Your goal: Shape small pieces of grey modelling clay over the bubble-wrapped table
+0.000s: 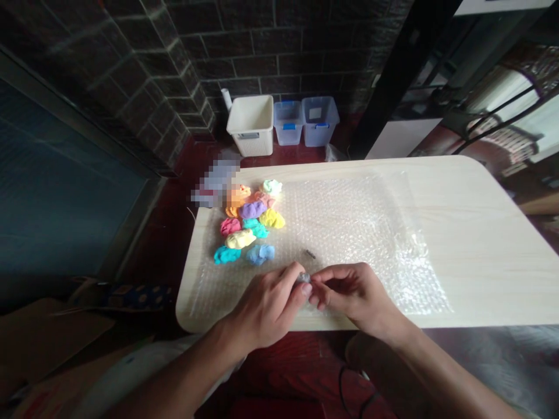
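Observation:
Near the front edge of the table, my left hand [273,304] pinches a small shiny grey lump [304,278] between thumb and forefinger. The fingers of my right hand [353,294] are drawn together at the lump's right side, the tips touching or nearly touching it. Just beyond my hands, a short dark thin piece [310,254] lies on clear bubble wrap [345,227]. To the left are several soft lumps like modelling clay, among them a light blue lump [261,254], a teal lump [227,254], a yellow lump [272,219] and a purple lump [253,209].
The bubble wrap covers the left and middle of the pale wooden table [484,244]. Behind it on the floor stand a cream bin [251,125] and two clear plastic boxes, one of them a box with a blue latch [320,119]. Cardboard [52,337] lies at lower left.

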`<move>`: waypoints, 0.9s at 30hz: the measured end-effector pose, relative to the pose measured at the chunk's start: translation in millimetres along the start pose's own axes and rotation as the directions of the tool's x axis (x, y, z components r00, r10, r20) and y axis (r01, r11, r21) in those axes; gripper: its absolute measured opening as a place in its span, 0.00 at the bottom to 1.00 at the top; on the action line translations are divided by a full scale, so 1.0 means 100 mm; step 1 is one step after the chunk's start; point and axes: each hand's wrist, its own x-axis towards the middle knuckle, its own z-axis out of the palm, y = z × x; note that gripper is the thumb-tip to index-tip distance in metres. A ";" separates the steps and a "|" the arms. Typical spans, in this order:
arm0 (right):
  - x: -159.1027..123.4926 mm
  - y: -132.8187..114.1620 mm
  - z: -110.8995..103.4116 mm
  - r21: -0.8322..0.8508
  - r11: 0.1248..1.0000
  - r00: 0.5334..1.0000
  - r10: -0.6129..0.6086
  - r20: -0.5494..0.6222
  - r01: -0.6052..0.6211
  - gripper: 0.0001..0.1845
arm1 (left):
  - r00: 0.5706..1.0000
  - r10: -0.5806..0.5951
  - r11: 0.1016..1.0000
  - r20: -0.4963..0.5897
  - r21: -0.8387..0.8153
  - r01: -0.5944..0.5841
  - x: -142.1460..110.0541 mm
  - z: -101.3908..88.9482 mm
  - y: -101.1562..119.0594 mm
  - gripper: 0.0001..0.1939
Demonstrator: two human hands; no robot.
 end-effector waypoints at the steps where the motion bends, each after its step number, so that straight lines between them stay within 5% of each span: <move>1: 0.00 -0.01 -0.01 -0.032 0.999 1.000 -0.011 -0.002 0.011 0.15 | 1.000 -0.005 1.000 0.001 -0.005 0.005 0.01 0.00 0.01 0.12; 11: -0.05 -0.08 0.01 -0.510 0.830 0.967 -0.255 0.010 0.225 0.09 | 0.997 -0.077 0.997 0.016 -0.029 0.078 0.02 0.01 0.04 0.15; 17: -0.02 -0.10 0.08 -0.588 0.759 0.947 -0.319 0.038 0.279 0.09 | 0.997 -0.076 0.997 0.014 0.001 0.076 0.00 -0.01 0.01 0.15; 27: 0.01 -0.08 0.07 -0.580 0.764 0.954 -0.289 0.082 0.282 0.09 | 0.995 -0.098 0.995 -0.032 -0.013 0.098 -0.01 -0.01 -0.04 0.16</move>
